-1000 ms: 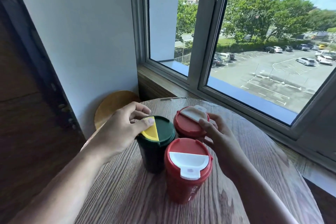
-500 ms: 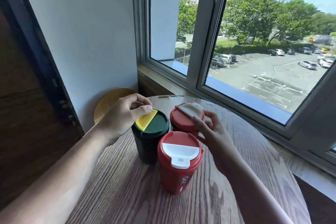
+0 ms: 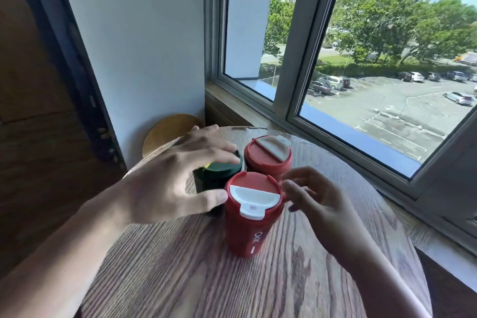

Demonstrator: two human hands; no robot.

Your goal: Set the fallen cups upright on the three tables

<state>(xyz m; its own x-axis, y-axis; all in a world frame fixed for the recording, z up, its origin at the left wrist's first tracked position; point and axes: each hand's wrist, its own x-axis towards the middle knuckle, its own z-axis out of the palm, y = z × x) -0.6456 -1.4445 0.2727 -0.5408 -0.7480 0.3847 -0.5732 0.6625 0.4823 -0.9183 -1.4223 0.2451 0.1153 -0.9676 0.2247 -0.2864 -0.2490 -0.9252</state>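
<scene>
Three lidded cups stand upright, clustered close together on the round wooden worktop (image 3: 284, 279) beside the window (image 3: 374, 59). My left hand (image 3: 165, 183) hovers spread over the dark green cup (image 3: 222, 175), fingers (image 3: 219, 156) apart, thumb just beside the near red cup (image 3: 251, 217); I cannot tell whether it touches. My right hand (image 3: 320, 206) is at that cup's right rim, fingers loosely curled and apart, gripping nothing. The far red cup (image 3: 268, 156) stands untouched behind. A yellow wooden stool (image 3: 167, 131) sits by the wall.
</scene>
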